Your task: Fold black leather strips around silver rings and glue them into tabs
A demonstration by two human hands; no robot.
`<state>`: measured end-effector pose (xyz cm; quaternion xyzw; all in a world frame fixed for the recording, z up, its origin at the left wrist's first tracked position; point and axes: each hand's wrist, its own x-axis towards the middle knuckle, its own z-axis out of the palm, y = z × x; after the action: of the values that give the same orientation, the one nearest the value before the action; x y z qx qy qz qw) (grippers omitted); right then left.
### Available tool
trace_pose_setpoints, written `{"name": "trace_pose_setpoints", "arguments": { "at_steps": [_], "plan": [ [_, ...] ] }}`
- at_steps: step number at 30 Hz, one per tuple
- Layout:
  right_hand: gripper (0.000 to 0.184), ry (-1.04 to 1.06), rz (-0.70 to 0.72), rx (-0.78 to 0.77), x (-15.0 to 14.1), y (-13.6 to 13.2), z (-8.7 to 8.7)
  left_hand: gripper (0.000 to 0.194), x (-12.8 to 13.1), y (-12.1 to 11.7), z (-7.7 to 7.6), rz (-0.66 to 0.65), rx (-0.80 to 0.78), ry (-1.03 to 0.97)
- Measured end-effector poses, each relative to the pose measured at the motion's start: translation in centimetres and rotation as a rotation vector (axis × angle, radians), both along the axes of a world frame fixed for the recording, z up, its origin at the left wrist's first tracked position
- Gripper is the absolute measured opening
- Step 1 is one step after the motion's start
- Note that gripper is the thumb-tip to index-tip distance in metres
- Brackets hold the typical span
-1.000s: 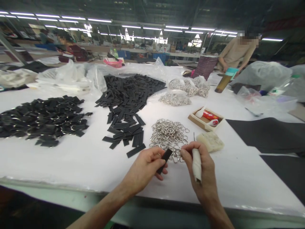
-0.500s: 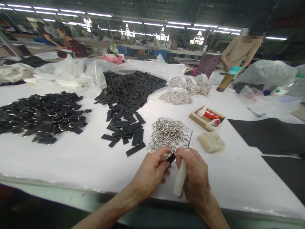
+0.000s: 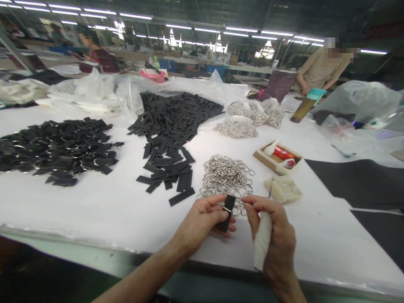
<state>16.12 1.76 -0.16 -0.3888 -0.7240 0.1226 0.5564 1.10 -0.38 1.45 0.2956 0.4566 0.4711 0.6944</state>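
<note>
Rows of white tube lights run across the dim workshop above a broad white desk, with a person in a beige top at the far right. Near the middle of the desk, your left hand is closed in a pinch, thumb against fingers, around a short, flat black strip, which you hold tilted just above the surface with a silver metal bar crossing it. Your right hand has its lower fingers curled about a thin-shafted tool with a pale wrapped handle, the shaft pointing to the far side; its thumb and forefinger nearly meet just right of the strip, and you cannot tell from here whether they grip anything more. Beyond your fingers lies a loose heap of silver metal rings; a large pile of plain black strips spreads to its far left, and at the far left edge sits a mound of black pieces with metal rings. Judging by its look, the strip should be light, flexible yet fairly firm, and hard to damage; take it by its flat faces, close to the bar. The smooth rings probably slip and tangle, so pick each by its rim.
</note>
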Motion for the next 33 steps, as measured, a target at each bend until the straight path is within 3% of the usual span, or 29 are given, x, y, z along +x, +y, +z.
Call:
{"name": "trace_pose_setpoints", "arguments": {
  "at_steps": [4, 7, 11, 16, 21, 25, 29, 33],
  "plan": [
    [0.019, -0.093, 0.121, -0.024, 0.7, -0.6, 0.0, 0.017, -0.2, 0.2, 0.0, 0.067, -0.017, -0.120],
    [0.019, -0.247, 0.234, 0.018, 0.5, -0.9, 0.1, 0.012, -0.1, 0.4, 0.0, 0.142, -0.058, -0.214],
    [0.019, -0.330, 0.242, 0.130, -0.3, -0.7, 0.2, 0.013, 0.3, 0.3, 0.2, 0.222, -0.095, -0.340],
    [0.018, -0.284, 0.235, 0.052, -0.5, -0.5, 0.0, 0.015, 0.6, 0.0, 0.0, 0.200, -0.107, -0.469],
    [0.019, -0.146, 0.271, -0.129, -0.2, -1.0, -0.6, 0.008, 0.3, 0.2, -0.1, 0.188, -0.190, -0.446],
    [0.021, -0.071, 0.302, -0.155, -0.3, -1.2, -0.8, 0.014, 0.6, 0.3, 0.1, 0.224, -0.178, -0.365],
    [0.020, 0.002, 0.196, -0.157, -0.7, -1.4, -0.5, 0.011, 1.2, 0.0, 0.0, 0.203, -0.057, -0.231],
    [0.011, 0.093, 0.082, -0.368, -1.3, -1.5, 0.2, 0.013, 1.6, -0.5, -0.4, 0.196, 0.032, -0.129]
  ]
}}
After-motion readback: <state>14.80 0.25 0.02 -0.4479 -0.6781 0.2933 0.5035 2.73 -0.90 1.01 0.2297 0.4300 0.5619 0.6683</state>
